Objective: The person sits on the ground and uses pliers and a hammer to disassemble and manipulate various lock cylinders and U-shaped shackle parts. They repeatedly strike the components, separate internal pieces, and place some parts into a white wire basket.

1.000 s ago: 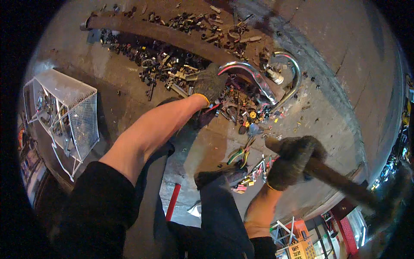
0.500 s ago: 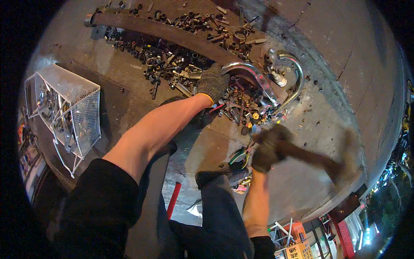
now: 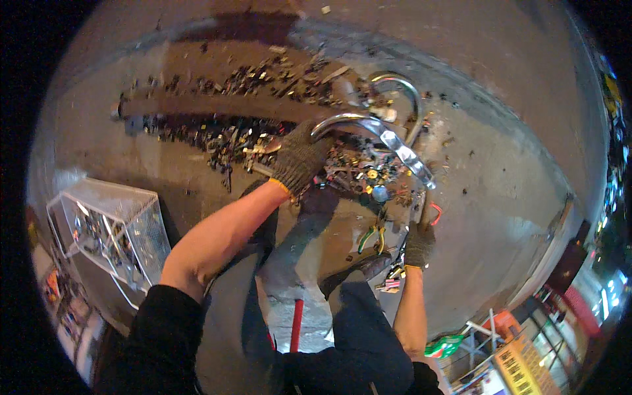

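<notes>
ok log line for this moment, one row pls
left hand: gloved, gripping chrome bent tube | right hand: gloved, on hammer handle above it | around: scrap metal bits, green-handled pliers on concrete

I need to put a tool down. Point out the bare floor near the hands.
Bare concrete floor lies right of the right hand and the bent chrome handle. A smaller bare strip lies between the wire basket and the left hand. The scrap metal pile crowds the space ahead of both hands.
</notes>
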Available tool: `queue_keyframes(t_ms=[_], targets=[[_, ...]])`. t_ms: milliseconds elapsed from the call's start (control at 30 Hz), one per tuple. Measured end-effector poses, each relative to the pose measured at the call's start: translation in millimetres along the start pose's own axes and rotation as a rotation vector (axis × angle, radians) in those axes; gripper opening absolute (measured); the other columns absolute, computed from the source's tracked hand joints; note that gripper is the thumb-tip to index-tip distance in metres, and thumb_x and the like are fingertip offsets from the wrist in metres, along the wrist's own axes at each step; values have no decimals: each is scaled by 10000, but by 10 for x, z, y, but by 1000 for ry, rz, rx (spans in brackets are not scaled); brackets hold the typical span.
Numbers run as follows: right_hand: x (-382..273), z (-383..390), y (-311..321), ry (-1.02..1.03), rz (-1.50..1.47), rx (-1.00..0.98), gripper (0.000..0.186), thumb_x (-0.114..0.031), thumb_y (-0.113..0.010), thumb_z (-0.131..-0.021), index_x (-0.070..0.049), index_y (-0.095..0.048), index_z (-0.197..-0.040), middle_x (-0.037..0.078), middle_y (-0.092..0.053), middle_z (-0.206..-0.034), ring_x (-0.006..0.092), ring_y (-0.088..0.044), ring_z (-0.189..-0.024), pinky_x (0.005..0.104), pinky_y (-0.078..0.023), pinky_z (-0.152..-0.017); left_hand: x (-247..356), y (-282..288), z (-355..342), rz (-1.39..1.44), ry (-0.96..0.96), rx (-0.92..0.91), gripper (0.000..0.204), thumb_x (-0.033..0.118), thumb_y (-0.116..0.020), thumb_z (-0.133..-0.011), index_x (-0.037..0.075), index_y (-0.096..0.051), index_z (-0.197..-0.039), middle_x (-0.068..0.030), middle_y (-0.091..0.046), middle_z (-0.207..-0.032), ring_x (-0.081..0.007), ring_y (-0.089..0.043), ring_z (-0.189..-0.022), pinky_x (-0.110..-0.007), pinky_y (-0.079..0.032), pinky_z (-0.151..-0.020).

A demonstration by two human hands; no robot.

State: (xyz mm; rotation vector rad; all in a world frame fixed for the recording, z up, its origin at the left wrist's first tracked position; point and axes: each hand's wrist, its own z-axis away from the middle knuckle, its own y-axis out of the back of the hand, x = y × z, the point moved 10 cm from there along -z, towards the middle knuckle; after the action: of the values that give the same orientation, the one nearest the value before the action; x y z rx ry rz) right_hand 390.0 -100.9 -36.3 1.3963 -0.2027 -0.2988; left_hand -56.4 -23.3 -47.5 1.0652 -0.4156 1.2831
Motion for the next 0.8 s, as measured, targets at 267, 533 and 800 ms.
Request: queue_keyframes(t_ms=[267,533,800], targets=[[-428,174,1154,186,-779,-61,509,-182,-764,-863,-11,-595,-1312,143,-650,-1249,275,-637,-1133,355,-526,-940,1498,-28,603,337,-188,-137,341,285,-706,-905,21,-670,-1117,-104,-691,-823,-182,-630,-649,-343,-512,-608],[-985,600,3330,170,-1978,-181,528,-302,-730,-938,2,-584,-1344,97,-700,-1079,183,-667,-895,334,-560,-788,2946,494,1699,250,-560,-91,209,176,-706,-935,34,-653,-1078,-33,-660,-820,-106,-603,-695,-292,-505,-601],[-594,1444,3814,68,-2468,-207,501,-427,-679,-947,-7,-612,-1212,151,-699,-1023,264,-683,-897,408,-578,-809,3669,1003,3112,167,-803,-97,278,152,-719,-861,11,-684,-1097,-124,-725,-948,-200,-668,-838,-343,-529,-767]])
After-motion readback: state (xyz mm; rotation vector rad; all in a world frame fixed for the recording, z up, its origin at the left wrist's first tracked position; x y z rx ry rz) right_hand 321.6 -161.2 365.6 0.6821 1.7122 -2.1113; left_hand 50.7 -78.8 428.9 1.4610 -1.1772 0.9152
